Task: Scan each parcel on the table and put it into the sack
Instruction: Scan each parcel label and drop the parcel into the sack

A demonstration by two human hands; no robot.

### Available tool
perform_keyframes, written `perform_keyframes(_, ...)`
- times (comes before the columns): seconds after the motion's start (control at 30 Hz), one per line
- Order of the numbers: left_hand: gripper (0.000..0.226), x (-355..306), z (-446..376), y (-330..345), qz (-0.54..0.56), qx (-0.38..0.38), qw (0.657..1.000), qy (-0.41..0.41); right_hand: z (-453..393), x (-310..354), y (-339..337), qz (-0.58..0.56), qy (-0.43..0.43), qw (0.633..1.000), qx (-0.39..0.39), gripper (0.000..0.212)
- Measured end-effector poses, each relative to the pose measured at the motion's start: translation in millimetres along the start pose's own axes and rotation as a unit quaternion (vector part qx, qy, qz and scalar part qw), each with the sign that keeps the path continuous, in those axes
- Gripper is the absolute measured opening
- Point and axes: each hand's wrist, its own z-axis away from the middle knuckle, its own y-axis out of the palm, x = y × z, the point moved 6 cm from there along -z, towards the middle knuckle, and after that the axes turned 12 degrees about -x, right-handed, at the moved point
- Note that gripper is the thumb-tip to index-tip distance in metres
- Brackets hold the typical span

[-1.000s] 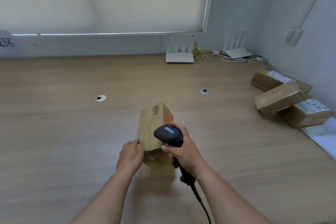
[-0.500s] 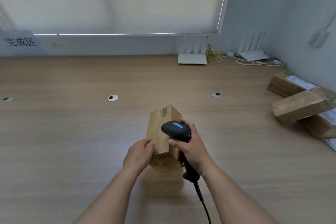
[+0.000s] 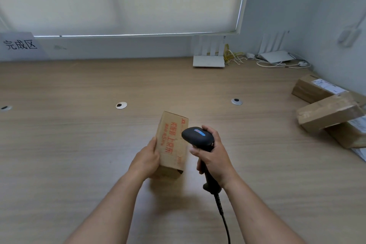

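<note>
The left hand (image 3: 146,159) has its fingers clamped on the near left side of a small cardboard parcel (image 3: 172,142), held just above the surface (image 3: 79,144) at near centre; the right hand (image 3: 213,153) has its fingers wrapped round the handle of a black scanner (image 3: 198,136), its head just right of the parcel; three more parcels (image 3: 328,113) lie piled at the far right, judged unscanned; no sack is in view, so most of the task seems left; since a second ago the parcel has been turned, a face with red print now uppermost instead of the barcode.
</note>
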Motion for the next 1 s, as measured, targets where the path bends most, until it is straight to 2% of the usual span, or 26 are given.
perform_keyframes(0.17,0.053,19.1,-4.8,4.5,-0.075,-0.008,0.997,-0.024,0.9,5.2,-14.0,-0.003,-0.016,1.0,-0.02,0.061)
perform_keyframes(0.2,0.061,17.4,-4.3,6.3,-0.107,-0.011,0.994,-0.033,1.5,5.7,-15.4,-0.004,-0.018,1.0,-0.022,0.061)
perform_keyframes(0.3,0.108,0.6,4.5,15.2,-0.207,-0.01,0.977,-0.043,3.2,6.2,-16.8,0.001,-0.026,0.999,-0.023,0.061)
perform_keyframes(0.37,0.123,-8.2,11.2,22.0,-0.232,-0.007,0.972,-0.033,4.9,6.8,-16.1,0.006,-0.03,0.999,-0.021,0.062)
perform_keyframes(0.53,0.112,2.7,7.9,16.6,-0.245,0.001,0.968,-0.059,9.9,8.9,-19.3,0.019,-0.035,0.999,-0.018,0.065)
perform_keyframes(0.73,0.124,11.4,4.8,3.2,-0.301,0.019,0.949,-0.093,14.9,8.5,-15.7,0.013,-0.035,0.999,-0.011,0.066)
perform_keyframes(0.87,0.107,16.6,1.3,-6.6,-0.214,-0.01,0.972,-0.098,19.1,10.9,-9.0,0.011,-0.041,0.999,0.01,0.066)
perform_keyframes(1.0,0.123,33.9,-4.9,-21.3,0.025,-0.049,0.99,-0.128,20.9,18.9,-1.1,0.002,-0.054,0.998,0.028,0.065)
